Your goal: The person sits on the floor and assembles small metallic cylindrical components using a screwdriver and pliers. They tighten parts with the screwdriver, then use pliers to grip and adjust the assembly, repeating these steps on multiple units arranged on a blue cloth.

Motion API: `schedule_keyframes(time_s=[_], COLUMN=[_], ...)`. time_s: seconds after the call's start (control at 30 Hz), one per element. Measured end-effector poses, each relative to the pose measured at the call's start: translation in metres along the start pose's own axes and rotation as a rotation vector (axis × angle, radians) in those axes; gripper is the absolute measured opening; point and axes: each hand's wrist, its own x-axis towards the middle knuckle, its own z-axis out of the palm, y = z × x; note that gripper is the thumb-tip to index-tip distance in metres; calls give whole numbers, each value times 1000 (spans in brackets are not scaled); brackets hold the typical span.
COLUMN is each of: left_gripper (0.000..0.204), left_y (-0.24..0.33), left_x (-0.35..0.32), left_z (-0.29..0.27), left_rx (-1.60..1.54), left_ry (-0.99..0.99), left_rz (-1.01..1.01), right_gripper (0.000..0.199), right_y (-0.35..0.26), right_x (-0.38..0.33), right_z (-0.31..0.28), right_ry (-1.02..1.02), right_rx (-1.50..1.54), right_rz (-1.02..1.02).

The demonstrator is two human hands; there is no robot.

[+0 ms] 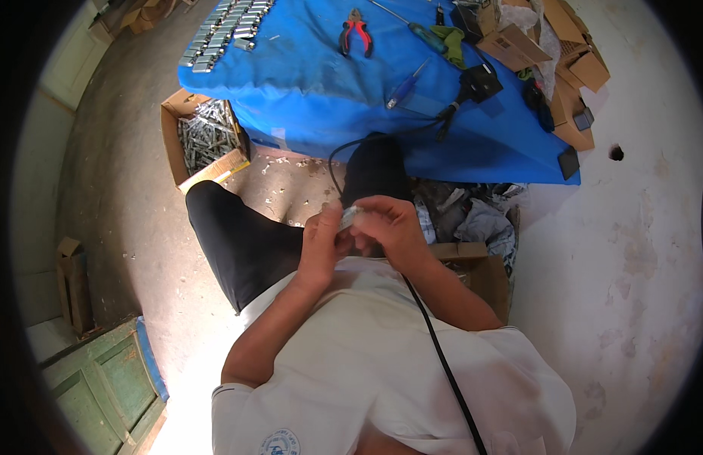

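1. Far left of the hands, an open box (203, 140) of grey metal parts sits on the floor (131, 227), beside the person's dark trouser leg (237, 239).

2. Left hand (321, 243): fingers curled shut around the near end of a small silvery part (350, 218), held above the lap, just in front of the chest.

3. The part lies between the two hands and touches both. Its long axis runs roughly left to right, tilted up toward the right hand. It is too small to tell its kind.

4. Right hand (393, 227): closed, fingertips pinching the part's far end from above. The hands are touching. Neither is clearly nearer the part, though the right covers more of it.

5. A black cable (442, 356) runs from under the right hand down across the white shirt (366, 364); another stretch loops up toward the desk.

6. Beyond the hands, the blue-covered desk (328, 98) carries rows of metal pieces (226, 34) at its left, red pliers (356, 34) straight ahead, and screwdrivers (412, 76) and cardboard cartons (563, 61) ahead and to the right.
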Motion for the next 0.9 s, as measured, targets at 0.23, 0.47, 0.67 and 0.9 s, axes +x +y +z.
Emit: schedule_keyframes(time_s=[0.23,0.47,0.67,0.9], left_gripper=[59,62,60,53], left_y=[-7,-9,-9,-15], left_x=[8,8,7,8], left_z=[-16,-17,-16,-19], left_rx=[-510,-510,-528,-496], left_ry=[-206,-237,-263,-262], left_rz=[-262,-303,-296,-310], right_gripper=[22,25,26,22], right_y=[-3,11,18,17], right_x=[9,16,21,20], right_z=[-15,-19,-21,-15], right_ry=[-118,-199,-250,-181], right_rx=[378,521,501,347], right_rz=[175,226,202,147])
